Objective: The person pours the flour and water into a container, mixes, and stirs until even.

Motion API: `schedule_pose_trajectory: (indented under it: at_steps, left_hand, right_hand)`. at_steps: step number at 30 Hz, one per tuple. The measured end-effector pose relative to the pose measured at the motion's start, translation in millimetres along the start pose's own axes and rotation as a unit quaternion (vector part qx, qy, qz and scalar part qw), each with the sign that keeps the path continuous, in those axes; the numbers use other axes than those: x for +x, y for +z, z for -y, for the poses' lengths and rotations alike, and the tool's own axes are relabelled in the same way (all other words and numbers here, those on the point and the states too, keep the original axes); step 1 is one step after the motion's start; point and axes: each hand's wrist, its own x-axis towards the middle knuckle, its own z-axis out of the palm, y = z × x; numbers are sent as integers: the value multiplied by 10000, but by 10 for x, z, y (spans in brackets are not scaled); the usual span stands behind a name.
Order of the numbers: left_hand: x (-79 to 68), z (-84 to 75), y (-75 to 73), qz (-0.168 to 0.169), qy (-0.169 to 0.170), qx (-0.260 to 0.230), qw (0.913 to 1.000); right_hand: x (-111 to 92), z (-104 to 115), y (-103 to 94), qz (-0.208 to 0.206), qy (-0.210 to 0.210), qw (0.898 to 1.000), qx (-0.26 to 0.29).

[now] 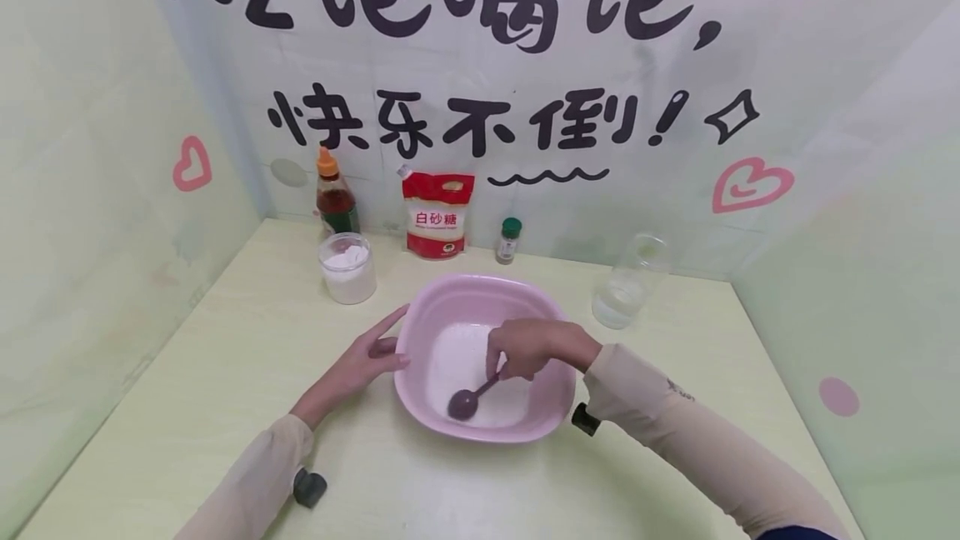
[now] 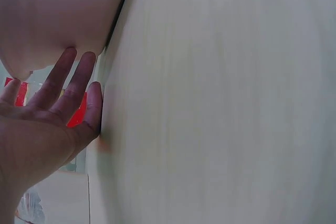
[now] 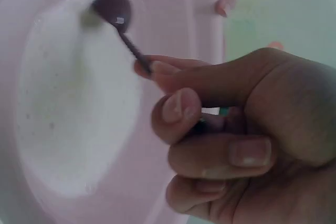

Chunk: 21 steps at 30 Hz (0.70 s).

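Observation:
A pink basin (image 1: pixel 417 336) stands mid-table, its floor covered with something white (image 1: pixel 455 357); I cannot tell whether this is powder or liquid. My right hand (image 1: pixel 525 347) reaches over the right side and pinches the handle of a dark spoon (image 1: pixel 462 405) between thumb and index finger, the other fingers curled in. The spoon's bowl hangs low over the white contents, also seen in the right wrist view. On the basin's left side, my left hand (image 1: pixel 365 359) touches the outer wall with extended, spread fingers. Nothing lies in its palm in the left wrist view.
Behind the basin stand a sauce bottle with an orange cap (image 1: pixel 337 202), a jar of white powder (image 1: pixel 349 273), a red-and-white sugar pouch (image 1: pixel 437 219) and a small green-capped bottle (image 1: pixel 508 242). A clear cup of liquid (image 1: pixel 618 300) is at the right. Printed walls enclose the table.

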Motion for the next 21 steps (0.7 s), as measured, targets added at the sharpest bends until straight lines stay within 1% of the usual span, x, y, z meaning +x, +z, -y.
schedule_pose_trajectory:
  at_steps: [3,6,9,11,14,17,19,21]
  left_hand:
    - [5,1,3,-26,-64,73,9999]
    - [5,1,4,-42,-99,98,9999]
    - [-3,3,0,-32,-85,41,10000]
    - [-5,4,-1,-28,-72,14,10000]
    - [-4,10,-1,-26,-49,-4,10000]
    - [-3,15,0,-14,-17,-29,10000]
    - [-5,14,1,-21,-10,-81,10000]
    - [-9,13,2,-37,-19,-105,9999]
  right_hand:
    - [-142,-77,-62,68,387,9989,-239]
    - [-260,-176,-156,37,759,9960,-471]
    - [-291,-262,-250,-119,1183,9907,-655]
    - [-277,-307,-304,-353,1347,9865,-859]
    - [-205,-361,-356,-889,1398,9793,-1166]
    - [-81,-405,-361,-1391,1294,9722,-1366]
    - [21,-409,-346,-1569,1170,9717,-1319]
    - [119,-386,-318,-1665,997,9742,-1149]
